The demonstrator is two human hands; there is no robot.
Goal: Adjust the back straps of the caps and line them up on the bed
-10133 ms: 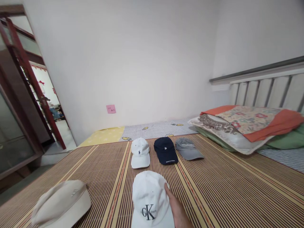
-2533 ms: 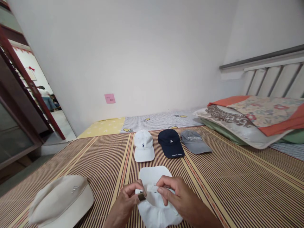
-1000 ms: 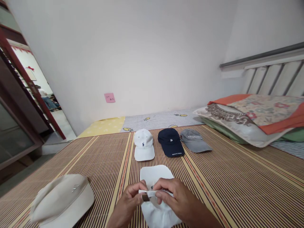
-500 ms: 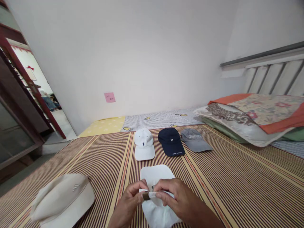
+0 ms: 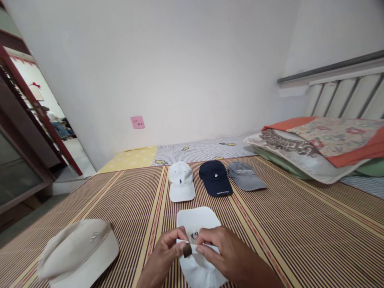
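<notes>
A white baseball cap point(image 5: 199, 218) lies in front of me with its brim pointing away and its back strap towards me. My left hand point(image 5: 166, 252) pinches the left part of the strap, beside a small dark brown tab point(image 5: 187, 251). Closed on the strap's right part is my right hand point(image 5: 220, 250), thumb and forefinger pressed together. Between the hands, a dark emblem shows on the cap's front. The palms hide parts of the cap's sides.
Beyond are a white cap point(image 5: 181, 182), a navy cap point(image 5: 215, 178) and a grey cap point(image 5: 246, 176) in a row. A beige cap point(image 5: 81, 252) lies at left on the striped mat point(image 5: 135, 200). Pillows point(image 5: 324, 148) are stacked at right, against a bed rail.
The brown tab has tilted and shifted slightly right and down between my fingers. The strap sits lower, and more of the emblem shows. The other caps have not moved.
</notes>
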